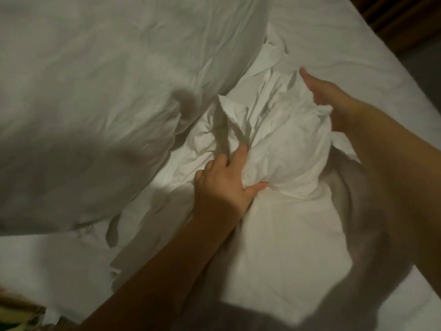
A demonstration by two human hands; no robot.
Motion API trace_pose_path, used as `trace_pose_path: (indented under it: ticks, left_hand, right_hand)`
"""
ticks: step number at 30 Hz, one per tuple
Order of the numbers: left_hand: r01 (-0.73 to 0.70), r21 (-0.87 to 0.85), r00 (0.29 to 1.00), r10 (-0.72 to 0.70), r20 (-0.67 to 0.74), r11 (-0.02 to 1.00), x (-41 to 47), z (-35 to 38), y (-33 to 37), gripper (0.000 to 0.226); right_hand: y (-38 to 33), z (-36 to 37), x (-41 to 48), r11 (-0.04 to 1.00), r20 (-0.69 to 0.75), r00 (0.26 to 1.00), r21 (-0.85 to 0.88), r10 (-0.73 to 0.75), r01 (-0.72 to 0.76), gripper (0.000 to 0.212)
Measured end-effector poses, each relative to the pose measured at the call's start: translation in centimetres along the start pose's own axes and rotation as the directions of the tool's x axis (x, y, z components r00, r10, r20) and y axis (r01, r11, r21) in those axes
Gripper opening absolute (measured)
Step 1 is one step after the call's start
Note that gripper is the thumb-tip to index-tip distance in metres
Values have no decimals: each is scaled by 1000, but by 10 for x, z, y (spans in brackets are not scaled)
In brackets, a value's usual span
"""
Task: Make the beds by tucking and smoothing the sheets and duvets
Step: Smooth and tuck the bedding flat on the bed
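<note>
A crumpled bundle of white sheet lies bunched in the middle of the bed. My left hand grips its lower left side, thumb and fingers curled into the cloth. My right hand holds the bundle's upper right side, fingers straight along the fabric and partly hidden behind it. A large white duvet is heaped over the left and upper part of the bed. Flat white bedsheet covers the mattress on the right.
The bed's right edge runs diagonally, with dark floor and a brown wooden surface beyond it at the top right. A patterned cloth shows at the bottom left corner. Shadows of my arms fall across the sheet.
</note>
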State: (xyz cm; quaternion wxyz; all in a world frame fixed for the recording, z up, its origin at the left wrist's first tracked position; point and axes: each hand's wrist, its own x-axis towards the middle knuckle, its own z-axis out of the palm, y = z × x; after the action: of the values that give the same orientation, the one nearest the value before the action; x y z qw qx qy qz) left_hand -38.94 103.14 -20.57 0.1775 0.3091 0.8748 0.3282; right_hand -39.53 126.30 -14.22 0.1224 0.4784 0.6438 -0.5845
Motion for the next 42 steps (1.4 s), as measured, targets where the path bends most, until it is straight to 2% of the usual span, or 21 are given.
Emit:
trace_pose_path:
  ticks: [2, 3, 4, 7, 9, 11, 13, 15, 17, 19, 21, 25, 28, 30, 32, 34, 35, 37, 40, 42]
  left_hand:
    - [-60, -40, 990, 55, -130, 997, -14, 2, -3, 75]
    - [-52, -43, 989, 45, -141, 998, -15, 2, -5, 75]
    - [-35, -54, 993, 29, -112, 998, -13, 1, -6, 75]
    - [59, -39, 997, -58, 42, 997, -3, -12, -3, 80]
    - [108, -62, 977, -94, 192, 992, -1, -17, -2, 88]
    - [117, -79, 969, -97, 225, 990, 1, -20, -4, 93]
    - [124, -95, 959, -94, 268, 988, 6, -24, -5, 96]
    - [142, -86, 943, -108, 315, 986, 13, -25, -3, 100]
    - [145, -69, 940, -116, 322, 987, 18, -26, 1, 105]
    - [159, -67, 939, -130, 318, 985, 20, -27, 8, 108]
    - [190, -106, 938, -149, 312, 976, 23, -27, 14, 107]
    - [274, -251, 936, -197, 292, 929, 45, -25, 24, 105]
    - [272, -235, 936, -200, 289, 933, 69, -19, 29, 108]
    - [302, -293, 915, -191, 354, 907, 86, -15, 26, 108]
    - [407, -441, 877, -207, 434, 800, 99, -13, 20, 105]
    - [485, -574, 866, -270, 422, 659, 110, -12, 15, 94]
    - [508, -587, 857, -301, 418, 630, 112, -13, 15, 87]
    - [541, -576, 834, -301, 462, 613, 117, -10, 12, 77]
    - [548, -595, 808, -188, 559, 588, 114, -11, 19, 63]
    - [536, -593, 816, -187, 547, 600, 113, -18, 32, 53]
  right_hand:
    - [-16, 7, -8, 950, -36, 999, -312, -9, -3, 28]
    - [-22, 11, -11, 887, -37, 999, -462, -34, 13, 26]
    - [-23, 12, -7, 860, -36, 999, -510, -38, 14, 26]
    - [-24, 25, -5, 905, -95, 994, -426, -49, 4, 37]
    - [-20, 27, -5, 920, -80, 992, -388, -92, 54, 32]
    - [-15, 22, -5, 994, 9, 1000, -106, -4, 5, 32]
    - [-10, 15, -8, 976, 123, 991, 202, 55, -79, 55]
    - [-7, 9, -15, 961, 98, 995, 268, 35, -61, 69]
    - [-3, 7, -22, 958, 10, 1000, 287, 17, -20, 71]
    - [0, 7, -29, 963, -33, 999, 267, -14, 22, 63]
    - [1, 10, -35, 974, -10, 999, 221, -47, 48, 53]
    - [6, 9, -46, 990, -22, 995, 105, -94, 96, 50]
    - [12, 3, -51, 974, 48, 975, -66, -216, 218, 41]
    - [14, 7, -56, 926, 97, 958, -247, -268, 284, 60]
    - [22, 12, -56, 895, 38, 946, -314, -322, 317, 70]
    - [35, 13, -57, 903, -89, 922, -254, -378, 346, 59]
    - [41, 13, -59, 914, -129, 916, -207, -380, 349, 55]
    - [50, 12, -65, 925, -143, 920, -162, -366, 343, 54]
    - [54, 8, -79, 921, -146, 911, -113, -387, 373, 51]
    - [52, 5, -90, 919, -147, 908, -100, -393, 382, 51]
